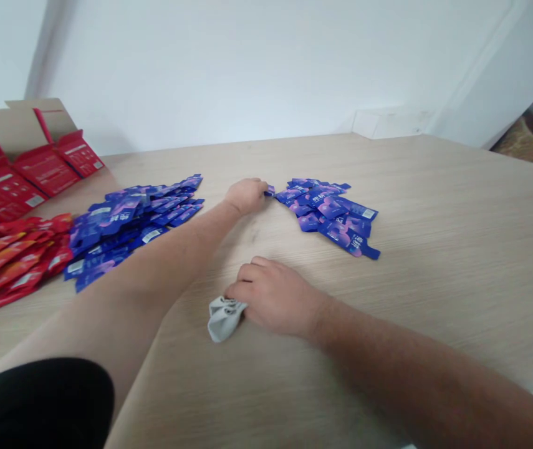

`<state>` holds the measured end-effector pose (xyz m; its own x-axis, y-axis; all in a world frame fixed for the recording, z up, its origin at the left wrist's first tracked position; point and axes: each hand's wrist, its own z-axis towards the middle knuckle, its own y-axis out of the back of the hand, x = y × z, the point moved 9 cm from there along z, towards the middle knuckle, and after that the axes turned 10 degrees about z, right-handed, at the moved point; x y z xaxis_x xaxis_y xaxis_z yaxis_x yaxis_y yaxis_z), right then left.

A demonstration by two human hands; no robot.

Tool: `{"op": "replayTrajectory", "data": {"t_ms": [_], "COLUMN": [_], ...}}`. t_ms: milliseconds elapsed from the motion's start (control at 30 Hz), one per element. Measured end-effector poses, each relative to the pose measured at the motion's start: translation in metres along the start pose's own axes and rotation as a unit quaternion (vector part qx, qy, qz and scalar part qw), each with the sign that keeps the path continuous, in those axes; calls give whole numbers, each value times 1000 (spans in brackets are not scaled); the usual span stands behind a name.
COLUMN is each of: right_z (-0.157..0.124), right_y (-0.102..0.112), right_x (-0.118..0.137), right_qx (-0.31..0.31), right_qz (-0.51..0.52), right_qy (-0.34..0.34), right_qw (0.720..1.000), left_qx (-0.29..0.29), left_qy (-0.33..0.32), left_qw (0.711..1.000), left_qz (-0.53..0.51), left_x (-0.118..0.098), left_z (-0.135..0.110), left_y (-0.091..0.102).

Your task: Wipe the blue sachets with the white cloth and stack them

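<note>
My left hand (246,196) reaches far across the table, its fingers closed on a small blue sachet (270,190) whose end pokes out. Just to the right of it lies a loose pile of blue and purple sachets (329,209), some overlapping. My right hand (275,296) rests nearer on the tabletop, closed around a crumpled greyish-white cloth (224,319) that sticks out to its left. A larger heap of blue sachets (119,218) spreads to the left, partly behind my left forearm.
Red and orange packets (18,255) lie stacked at the far left. Behind them stand open red cartons (37,165) with raised flaps. A white wall (247,75) borders the wooden table (457,249) at the back, with a white box (390,123) against it.
</note>
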<state>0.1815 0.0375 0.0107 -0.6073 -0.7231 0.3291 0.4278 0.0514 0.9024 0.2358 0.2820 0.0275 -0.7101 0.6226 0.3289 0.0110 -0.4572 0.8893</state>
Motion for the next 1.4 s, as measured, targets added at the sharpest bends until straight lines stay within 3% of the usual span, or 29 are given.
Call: {"op": "replayTrajectory", "data": {"t_ms": [133,267,333,433,500,600,700,800,867,1000,1067,1233,1400], "right_z": [0,-2,-4,-6,-8,-8,-8,-9,-9,-8,-7,-8,-10], "right_y": [-1,0,1,3,5,8,12,17,20,16,13,13,4], "right_x": [0,6,12,26,36,43,38,29,23,14,12,-10,-23], "right_qx": [12,19,28,46,57,63,40,3,-16,-9,6,-31,-11], "right_qz": [-1,-5,1,42,84,130,143,130,117,93,86,34,-8], "right_qy": [-1,4,9,29,53,71,61,44,33,17,8,-99,-157], "right_qw": [1000,1000,1000,998,993,987,987,991,993,995,996,994,988], "left_qx": [-40,-75,-53,27,99,195,245,268,264,159,144,255,269], "left_qy": [35,129,178,237,236,179,130,92,62,54,73,71,90], "left_qw": [998,974,958,924,901,877,866,861,874,943,960,947,932], "left_qz": [-28,-170,-217,-298,-351,-402,-417,-422,-404,-289,-227,-180,-224], "left_x": [16,39,51,63,61,40,15,-9,-19,-10,-2,-11,-24], "left_z": [-65,-130,-154,-179,-188,-195,-196,-192,-188,-189,-201,-245,-258], "left_y": [44,82,88,76,62,44,35,28,27,42,49,53,56]}}
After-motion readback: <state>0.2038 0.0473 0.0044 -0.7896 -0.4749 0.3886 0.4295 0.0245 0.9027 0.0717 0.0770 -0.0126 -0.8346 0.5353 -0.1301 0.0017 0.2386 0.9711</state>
